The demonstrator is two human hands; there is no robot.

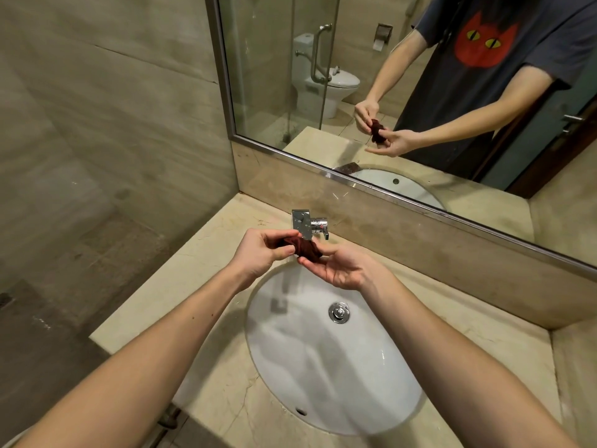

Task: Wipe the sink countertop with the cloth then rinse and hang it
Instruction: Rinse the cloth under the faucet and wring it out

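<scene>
My left grip point(261, 250) and right grip point(342, 270) both clench the twisted dark red cloth point(303, 248). I hold it above the sink point(323, 383), near the tap point(307, 225).

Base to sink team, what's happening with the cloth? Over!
Copy. The left hand grips one end of the cloth, the right hand pinches the other. It's bunched up over the sink, just in front of the tap. Nothing blocking.

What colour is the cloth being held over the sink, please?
Dark red, a maroon cloth; seen best in the head view.
</scene>
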